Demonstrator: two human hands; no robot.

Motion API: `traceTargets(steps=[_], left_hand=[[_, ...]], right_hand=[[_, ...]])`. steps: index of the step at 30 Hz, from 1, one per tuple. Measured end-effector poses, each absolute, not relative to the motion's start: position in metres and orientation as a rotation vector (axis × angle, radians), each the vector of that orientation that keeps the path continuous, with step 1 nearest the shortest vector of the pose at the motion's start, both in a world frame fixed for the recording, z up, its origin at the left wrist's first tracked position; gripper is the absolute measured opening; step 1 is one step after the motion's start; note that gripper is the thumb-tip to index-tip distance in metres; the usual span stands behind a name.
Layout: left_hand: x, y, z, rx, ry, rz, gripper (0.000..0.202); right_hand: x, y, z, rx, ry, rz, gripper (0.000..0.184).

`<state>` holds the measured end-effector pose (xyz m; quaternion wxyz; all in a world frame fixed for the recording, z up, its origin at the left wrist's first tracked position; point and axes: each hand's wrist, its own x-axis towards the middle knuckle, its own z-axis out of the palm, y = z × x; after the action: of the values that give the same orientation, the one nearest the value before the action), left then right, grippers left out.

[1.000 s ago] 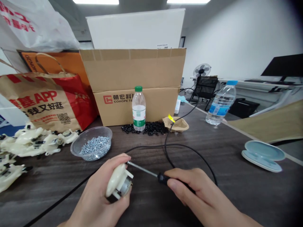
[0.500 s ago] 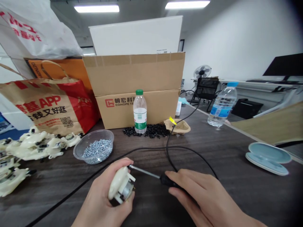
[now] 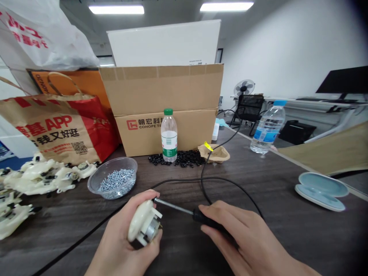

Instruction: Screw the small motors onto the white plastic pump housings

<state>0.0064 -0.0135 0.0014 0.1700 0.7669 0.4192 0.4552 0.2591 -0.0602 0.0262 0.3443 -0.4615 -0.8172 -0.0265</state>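
My left hand [image 3: 126, 237] is wrapped round a cream plastic part with a small metal motor in it [image 3: 143, 223], held just above the table. My right hand [image 3: 238, 234] grips the black handle of a screwdriver [image 3: 176, 207]. The screwdriver's shaft points left, and its tip meets a small black piece [image 3: 154, 199] at the top of the motor part, beside my left fingertips. Whether a screw sits under the tip is hidden. A clear plastic bowl [image 3: 93, 184] of silver screws [image 3: 116, 182] stands beyond my left hand.
Several similar cream motor parts [image 3: 43, 176] are heaped at the left. Small black pieces [image 3: 189, 158] lie round a green-capped bottle [image 3: 169, 138] before a cardboard box [image 3: 161, 90]. A black cable [image 3: 172, 180] crosses the table. An open pale-blue case [image 3: 320, 191] and a water bottle [image 3: 267, 128] stand right.
The whole view has shifted slightly. The motor part is turned a little in my left hand; the screwdriver's tip stays at the black piece.
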Motion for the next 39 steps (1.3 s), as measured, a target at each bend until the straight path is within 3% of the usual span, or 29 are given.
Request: traceTargets(steps=[3, 5, 8, 10, 14, 18, 20, 22, 26, 28, 30, 31, 36, 39], left_hand=[[0.002, -0.012, -0.001, 2.283, 1.246, 1.247, 0.051], [-0.001, -0.012, -0.004, 2.369, 1.23, 1.257, 0.054], [0.0, -0.011, -0.006, 2.376, 1.189, 1.337, 0.053], [0.004, -0.012, -0.005, 2.257, 1.211, 1.344, 0.05], [0.01, -0.014, 0.001, 1.998, 1.167, 1.289, 0.05], [0.01, -0.019, 0.006, 1.958, 1.218, 1.276, 0.045], [0.008, -0.019, 0.007, 2.033, 1.27, 1.281, 0.043], [0.006, -0.019, 0.006, 2.15, 1.283, 1.26, 0.043], [0.008, -0.017, 0.001, 2.183, 1.289, 1.267, 0.045], [0.014, -0.018, 0.0, 2.066, 1.3, 1.264, 0.044], [0.019, -0.022, 0.0, 1.924, 1.303, 1.227, 0.042], [0.021, -0.023, 0.002, 1.865, 1.308, 1.217, 0.041], [0.017, -0.024, 0.006, 1.85, 1.33, 1.212, 0.041], [0.008, -0.018, 0.003, 2.115, 1.299, 1.164, 0.045]], right_hand=[[0.26, -0.06, 0.028, -1.14, -2.168, -0.047, 0.026], [0.257, -0.058, 0.031, -1.256, -2.072, 0.275, 0.026], [0.252, -0.053, 0.037, -1.472, -1.777, 1.02, 0.042], [0.25, -0.051, 0.039, -1.504, -1.668, 1.192, 0.042], [0.252, -0.053, 0.032, -1.422, -1.871, 0.515, 0.004], [0.255, -0.059, 0.02, -1.119, -2.151, -0.058, 0.022], [0.254, -0.06, 0.019, -1.081, -2.144, -0.127, 0.022], [0.254, -0.058, 0.023, -1.211, -2.046, 0.151, 0.018], [0.255, -0.048, 0.037, -1.433, -1.592, 1.299, 0.032], [0.256, -0.045, 0.039, -1.395, -1.491, 1.465, 0.026], [0.255, -0.046, 0.037, -1.41, -1.567, 1.202, 0.006], [0.254, -0.048, 0.035, -1.413, -1.652, 0.999, 0.005], [0.254, -0.056, 0.028, -1.188, -2.131, 0.03, 0.022], [0.254, -0.057, 0.027, -1.134, -2.214, -0.064, 0.034]])
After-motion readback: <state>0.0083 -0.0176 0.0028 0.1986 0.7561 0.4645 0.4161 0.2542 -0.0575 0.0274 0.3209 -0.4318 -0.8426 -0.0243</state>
